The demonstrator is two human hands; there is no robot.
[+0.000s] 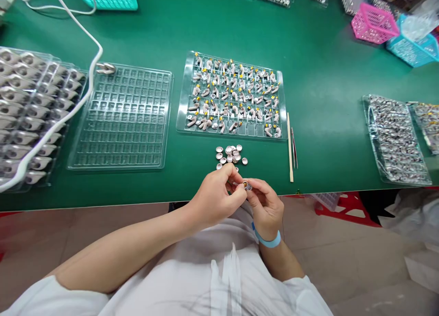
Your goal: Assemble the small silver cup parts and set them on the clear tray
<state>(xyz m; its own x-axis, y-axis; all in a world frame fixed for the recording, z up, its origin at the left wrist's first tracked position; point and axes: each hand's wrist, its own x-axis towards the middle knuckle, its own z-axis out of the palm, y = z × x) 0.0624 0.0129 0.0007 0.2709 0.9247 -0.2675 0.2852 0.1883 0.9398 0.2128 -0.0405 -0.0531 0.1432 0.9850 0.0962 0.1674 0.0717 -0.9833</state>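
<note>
"What finish has the small part (247, 186) between the left grip (218, 195) and right grip (268, 207)?"
"Shiny, like metal."
"Just beyond them?"
"Glossy metallic discs (229, 158) on a smooth tabletop (318, 124); farther beyond, a clear, glossy plastic tray (253, 130)."
"Ahead-right of the right grip?"
"A matt wooden stick (290, 151), metal tweezers (293, 140)."

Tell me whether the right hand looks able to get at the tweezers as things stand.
Probably yes: the tweezers lie uncovered on the green table near the right hand, with only a pale stick alongside. The hand holds a small metal part, though, so may need to let go first.
</note>
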